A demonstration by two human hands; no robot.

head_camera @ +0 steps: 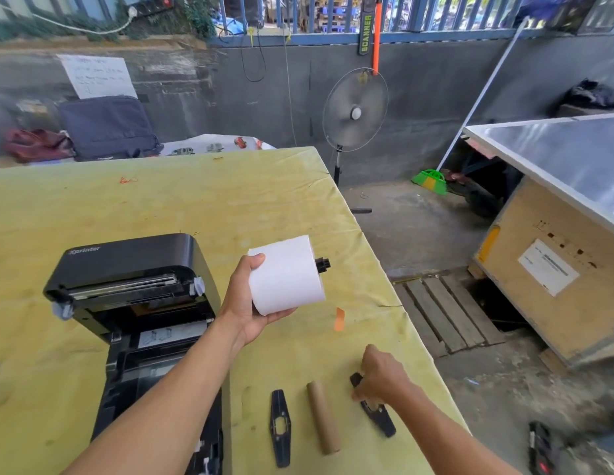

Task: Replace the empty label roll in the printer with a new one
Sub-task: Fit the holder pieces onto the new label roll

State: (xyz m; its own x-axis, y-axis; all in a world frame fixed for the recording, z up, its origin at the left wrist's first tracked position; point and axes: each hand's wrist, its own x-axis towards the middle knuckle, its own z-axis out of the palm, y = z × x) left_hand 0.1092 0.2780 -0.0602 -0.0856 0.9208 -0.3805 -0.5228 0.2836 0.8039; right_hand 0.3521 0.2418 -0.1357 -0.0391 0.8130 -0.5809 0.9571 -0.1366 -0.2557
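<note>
Left hand [250, 303] cradles new label roll [285, 274] right of printer [134, 296], black spindle [322, 265] poking from far end. Right hand [377, 378] pinches closed on roll guide [377, 409], right of empty cardboard core [322, 418]; second guide [280, 426] left of core.

Risks:
- one-handed hold on roll loose; spindle could slide out
- guide fitted crooked, roll sits skewed in open printer
- core near worktop [161, 200] edge, may roll off

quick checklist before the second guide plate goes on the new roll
1. New label roll held firmly in the left hand: ok.
2. Black spindle through the roll, end sticking out on the far side: ok.
3. Right hand on a guide plate on the table: ok, grip cannot tell.
4. Empty cardboard core out of the printer: ok.
5. Printer lid open: ok.
6. Other guide plate fitted: not ok, lying on the table.
</note>
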